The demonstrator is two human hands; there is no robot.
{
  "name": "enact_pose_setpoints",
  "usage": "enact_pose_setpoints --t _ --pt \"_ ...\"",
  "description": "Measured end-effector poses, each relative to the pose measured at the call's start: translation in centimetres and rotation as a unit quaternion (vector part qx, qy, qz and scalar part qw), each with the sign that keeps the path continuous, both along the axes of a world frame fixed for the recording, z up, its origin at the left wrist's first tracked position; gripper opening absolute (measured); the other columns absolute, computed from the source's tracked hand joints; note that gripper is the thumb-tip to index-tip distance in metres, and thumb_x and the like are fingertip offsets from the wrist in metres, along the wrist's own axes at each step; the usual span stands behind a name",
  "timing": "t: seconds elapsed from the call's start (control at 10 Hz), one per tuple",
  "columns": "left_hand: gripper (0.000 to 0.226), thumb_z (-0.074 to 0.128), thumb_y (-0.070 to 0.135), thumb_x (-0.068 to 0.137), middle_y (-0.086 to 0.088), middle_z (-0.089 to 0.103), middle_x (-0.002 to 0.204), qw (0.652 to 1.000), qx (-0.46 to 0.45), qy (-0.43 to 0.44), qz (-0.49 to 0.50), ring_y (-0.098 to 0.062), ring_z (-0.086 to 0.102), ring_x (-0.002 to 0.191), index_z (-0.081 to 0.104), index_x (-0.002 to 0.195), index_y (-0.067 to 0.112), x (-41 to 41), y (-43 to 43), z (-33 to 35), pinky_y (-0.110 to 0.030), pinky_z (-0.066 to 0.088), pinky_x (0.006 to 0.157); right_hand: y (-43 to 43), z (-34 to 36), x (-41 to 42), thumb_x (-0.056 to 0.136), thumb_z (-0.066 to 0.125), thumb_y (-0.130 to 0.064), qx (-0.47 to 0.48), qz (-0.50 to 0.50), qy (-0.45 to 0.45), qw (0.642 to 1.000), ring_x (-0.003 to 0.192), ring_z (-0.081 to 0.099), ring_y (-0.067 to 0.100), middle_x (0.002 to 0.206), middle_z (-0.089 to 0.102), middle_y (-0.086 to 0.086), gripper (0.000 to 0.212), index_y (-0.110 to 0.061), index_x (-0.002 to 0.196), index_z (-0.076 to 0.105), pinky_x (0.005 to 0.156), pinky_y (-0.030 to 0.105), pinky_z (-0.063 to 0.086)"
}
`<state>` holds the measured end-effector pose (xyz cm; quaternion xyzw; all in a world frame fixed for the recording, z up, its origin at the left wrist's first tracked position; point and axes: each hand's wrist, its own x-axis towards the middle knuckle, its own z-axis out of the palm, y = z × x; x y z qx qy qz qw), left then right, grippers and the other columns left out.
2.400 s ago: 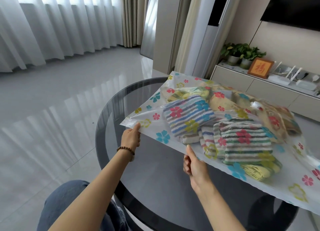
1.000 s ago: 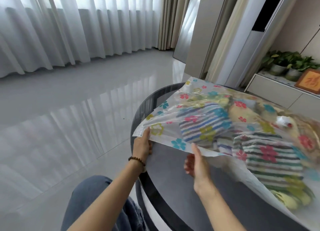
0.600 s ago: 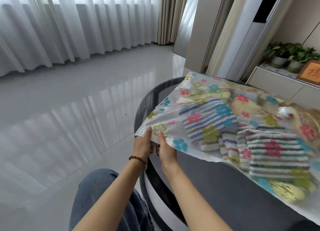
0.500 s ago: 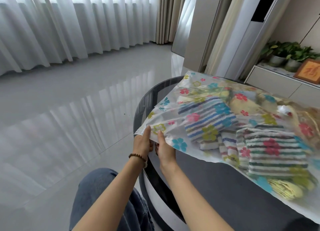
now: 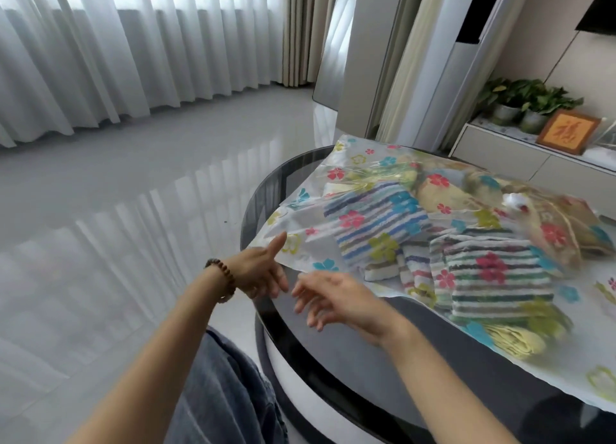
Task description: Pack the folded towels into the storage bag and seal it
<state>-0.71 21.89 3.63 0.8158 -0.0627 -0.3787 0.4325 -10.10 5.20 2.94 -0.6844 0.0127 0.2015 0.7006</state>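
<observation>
The left hand (image 5: 258, 272) and right hand (image 5: 336, 298) hover slack-fingered, holding nothing; the storage bag (image 5: 296, 230) (towels (image 5: 376, 223) inside) lies on the surface (image 5: 366, 350) at two o'clock. Its seal likely wants firm pressing, corner-first.

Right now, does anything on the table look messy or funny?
Yes: inside the flowered storage bag, the striped towels lie tilted and overlapping, not neatly stacked.

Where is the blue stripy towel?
In the head view the blue striped towel lies inside the flowered storage bag on the round table, left of the green striped towel.
</observation>
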Motion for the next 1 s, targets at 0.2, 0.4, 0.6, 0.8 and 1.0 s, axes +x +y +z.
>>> enact_pose_setpoints --t 0.2,0.4,0.6,0.8,1.0 --pt "0.048 0.037 0.049 0.092 -0.004 0.051 0.136 0.907 -0.036 -0.410 -0.091 -0.022 0.046 0.121 0.042 0.134 0.024 -2.9 -12.4 1.0 -0.041 0.037 0.103 -14.6 2.6 -2.7 0.086 0.059 -0.048 -0.401 -0.342 -0.208 0.824 0.114 0.053 0.009 0.126 0.059 -0.001 0.037 -0.031 0.118 0.058 0.096 0.038 0.048" --pt "0.063 0.016 0.066 0.087 0.008 -0.009 0.158 0.838 0.108 -0.496 -0.201 -0.028 -0.023 0.140 -0.005 0.143 0.047 -4.4 -22.4 -4.9 -0.061 -0.019 0.107 -22.4 -6.0 -7.8 0.068 0.034 -0.082 -0.601 -0.279 -0.067 0.746 0.147 -0.007 0.029 0.161 -0.009 -0.002 0.089 -0.056 0.140 -0.010 0.116 0.052 0.000" --pt "0.061 0.013 0.069 0.084 0.016 -0.008 0.156 0.841 0.137 -0.498 -0.160 -0.026 -0.025 0.140 -0.007 0.140 0.052 0.1 -21.2 -7.0 -0.061 -0.016 0.106 -19.7 -8.0 -3.0 0.062 0.022 -0.092 -0.582 -0.309 -0.112 0.744 0.147 -0.005 0.030 0.160 -0.012 0.002 0.096 -0.049 0.138 -0.018 0.117 0.049 0.002" --pt "0.064 0.015 0.069 0.085 0.015 -0.013 0.156 0.859 0.176 -0.451 -0.165 -0.030 -0.022 0.140 -0.010 0.141 0.050 5.4 -19.3 -6.2 -0.064 -0.007 0.109 -18.3 -7.7 2.8 0.069 0.031 -0.087 -0.577 -0.283 -0.120 0.757 0.147 -0.009 0.028 0.160 -0.015 -0.001 0.091 -0.054 0.134 -0.024 0.117 0.048 -0.002" --pt "0.070 0.014 0.072 0.083 0.012 -0.018 0.155 0.854 0.192 -0.452 -0.169 -0.033 -0.023 0.139 -0.015 0.141 0.046 4.8 -20.9 -5.9 -0.065 -0.005 0.107 -19.8 -6.0 2.5 0.075 0.033 -0.083 -0.572 -0.235 -0.095 0.780 0.146 -0.017 0.024 0.158 -0.023 -0.004 0.087 -0.055 0.137 -0.021 0.118 0.049 -0.003"
